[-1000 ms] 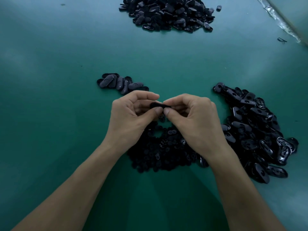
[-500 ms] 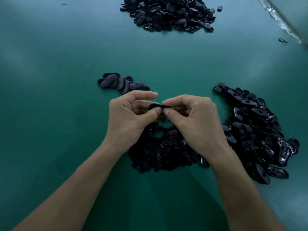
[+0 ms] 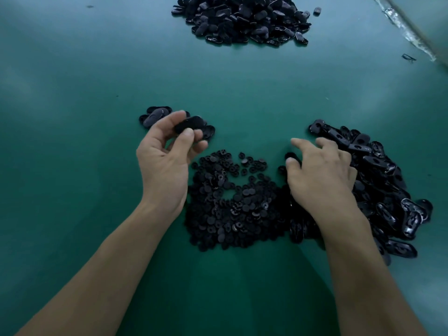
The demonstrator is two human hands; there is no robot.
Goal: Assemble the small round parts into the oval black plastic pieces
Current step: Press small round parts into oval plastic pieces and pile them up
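Dim, bluish light leaves pale, hazy glare on the green table [image 3: 72, 76] toward its far-left and far-right corners and a soft dark shadow at the middle of its near edge, while the left hand [image 3: 164, 163] and right hand [image 3: 320, 178] look slightly motion-blurred.

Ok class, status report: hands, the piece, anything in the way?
Left hand pinches oval black piece over small pile. Right hand open, at oval-piece heap. No obstruction seen.
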